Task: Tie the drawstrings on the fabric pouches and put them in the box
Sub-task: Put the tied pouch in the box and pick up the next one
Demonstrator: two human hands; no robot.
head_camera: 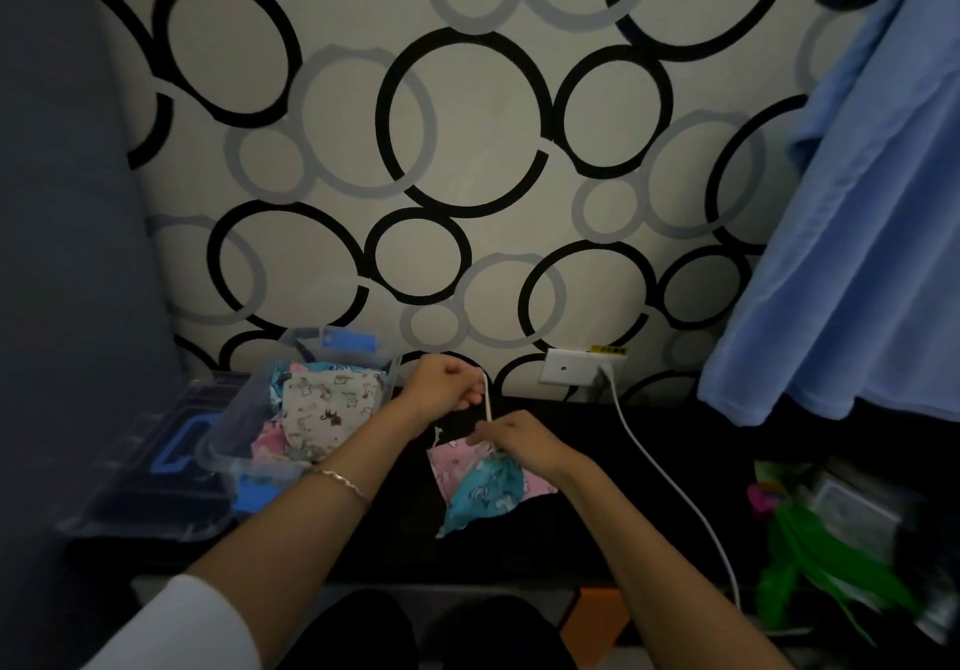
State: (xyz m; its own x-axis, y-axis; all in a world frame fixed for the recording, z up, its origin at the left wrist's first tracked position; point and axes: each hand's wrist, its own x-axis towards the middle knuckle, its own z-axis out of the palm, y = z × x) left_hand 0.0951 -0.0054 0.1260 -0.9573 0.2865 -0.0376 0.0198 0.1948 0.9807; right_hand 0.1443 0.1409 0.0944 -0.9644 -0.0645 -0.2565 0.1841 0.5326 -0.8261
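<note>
a drawstring is being pulled tight at this moment, so the tying step appears to be in hand for one pouch. the small blue printed fabric pouch [485, 492] lies on the black tabletop [597, 513], resting partly over a pink printed fabric pouch [441, 469] that is spread flat beneath it. the gathered neck of the blue pouch is pinched by the curled fingers of the right hand [522, 443], while the thin white drawstring [487, 396] is drawn up and away, taut, by the left hand [444, 388], whose fingers are closed around it in a fist. the clear plastic box [236, 409] stands just left of the hands, and a cream fabric pouch with small animal prints [327, 404] is seen on top of others already inside it. whether a knot has been formed cannot be told. for the next move, the cord would probably need to be looped and knotted at the neck without the gather being released, after which the pouch could be carried left into the box; the pink pouch seems not yet to be tied.
</note>
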